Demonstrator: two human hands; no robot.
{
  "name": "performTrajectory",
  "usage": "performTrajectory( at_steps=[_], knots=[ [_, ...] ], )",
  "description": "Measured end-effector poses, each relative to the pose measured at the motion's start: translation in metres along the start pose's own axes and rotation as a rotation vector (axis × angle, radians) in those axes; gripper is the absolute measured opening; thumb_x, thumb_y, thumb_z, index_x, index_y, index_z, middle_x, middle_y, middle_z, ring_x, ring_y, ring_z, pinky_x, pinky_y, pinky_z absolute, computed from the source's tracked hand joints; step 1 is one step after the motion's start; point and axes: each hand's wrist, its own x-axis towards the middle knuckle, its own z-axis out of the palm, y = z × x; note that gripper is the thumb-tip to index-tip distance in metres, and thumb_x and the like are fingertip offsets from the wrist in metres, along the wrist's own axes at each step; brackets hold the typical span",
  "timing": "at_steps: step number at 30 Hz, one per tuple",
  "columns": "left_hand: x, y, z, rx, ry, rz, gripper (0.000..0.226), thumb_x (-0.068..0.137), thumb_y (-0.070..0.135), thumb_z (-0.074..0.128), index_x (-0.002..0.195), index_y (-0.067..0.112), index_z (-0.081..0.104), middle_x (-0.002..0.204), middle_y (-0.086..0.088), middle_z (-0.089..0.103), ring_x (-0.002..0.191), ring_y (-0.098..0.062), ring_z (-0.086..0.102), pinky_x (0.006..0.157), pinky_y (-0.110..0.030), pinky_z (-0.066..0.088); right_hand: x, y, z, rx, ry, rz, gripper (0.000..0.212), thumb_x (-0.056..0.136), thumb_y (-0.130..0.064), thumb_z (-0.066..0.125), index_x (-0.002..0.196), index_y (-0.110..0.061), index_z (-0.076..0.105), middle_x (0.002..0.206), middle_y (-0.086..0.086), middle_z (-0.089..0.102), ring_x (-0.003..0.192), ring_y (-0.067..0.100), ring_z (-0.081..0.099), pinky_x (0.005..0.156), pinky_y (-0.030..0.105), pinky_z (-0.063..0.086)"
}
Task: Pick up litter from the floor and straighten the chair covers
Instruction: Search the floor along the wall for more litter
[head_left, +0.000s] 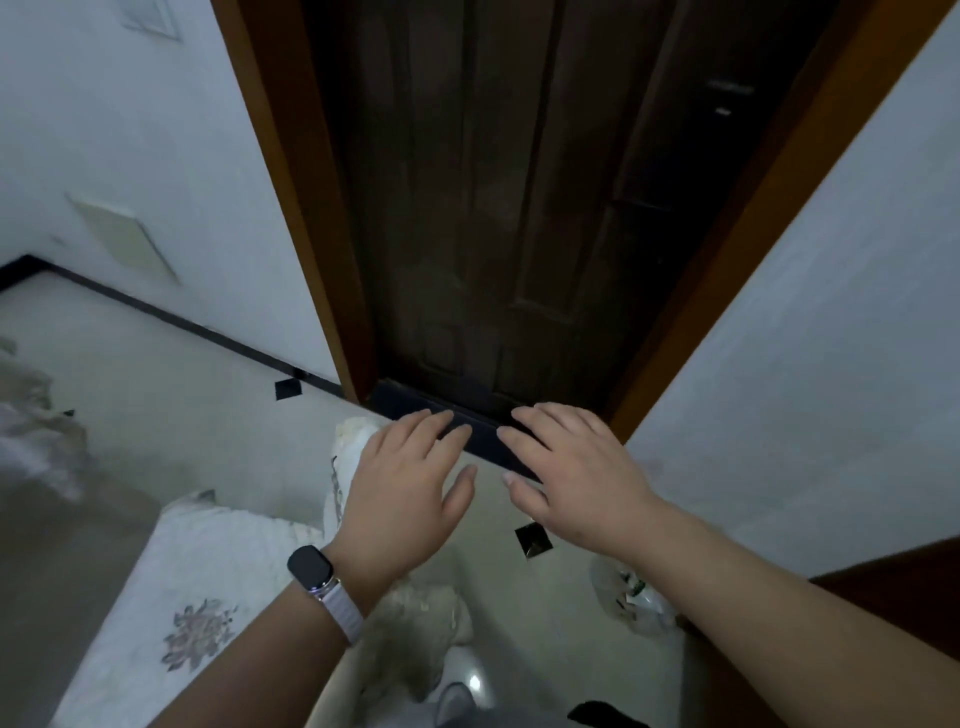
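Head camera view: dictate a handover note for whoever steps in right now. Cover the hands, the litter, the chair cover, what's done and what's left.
Left hand: open, empty, held out toward the dark door.
Right hand: open, empty, alongside it.
Chair cover: white, flowered, lower left; its lace edge looks bunched.
Plastic bag: crumpled on the floor, lower right.
Done: nothing evident.
Left: pick up the bag, smooth the cover.

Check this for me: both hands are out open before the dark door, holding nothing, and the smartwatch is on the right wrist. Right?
Not quite. The head view shows the smartwatch on the left wrist, not the right. The rest holds: the left hand and the right hand are both out open before the dark door, holding nothing.
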Motion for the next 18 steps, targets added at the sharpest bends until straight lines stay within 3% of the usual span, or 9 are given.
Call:
performTrajectory(
  at_steps=[18],
  knots=[
    [0.168, -0.079, 0.061, 0.232, -0.052, -0.418, 0.045, 0.095, 0.044, 0.046, 0.129, 0.02, 0.063, 0.13, -0.004, 0.065, 0.122, -0.029, 0.057, 0.101, -0.043, 0.044, 0.255, 0.128, 0.06, 0.189, -0.07, -0.365, 0.049, 0.095, -0.048, 0.036, 0.134, -0.022, 0.052, 0.136, 0.001, 0.053, 0.127, 0.022, 0.046, 0.105, 0.041, 0.036]
  ],
)
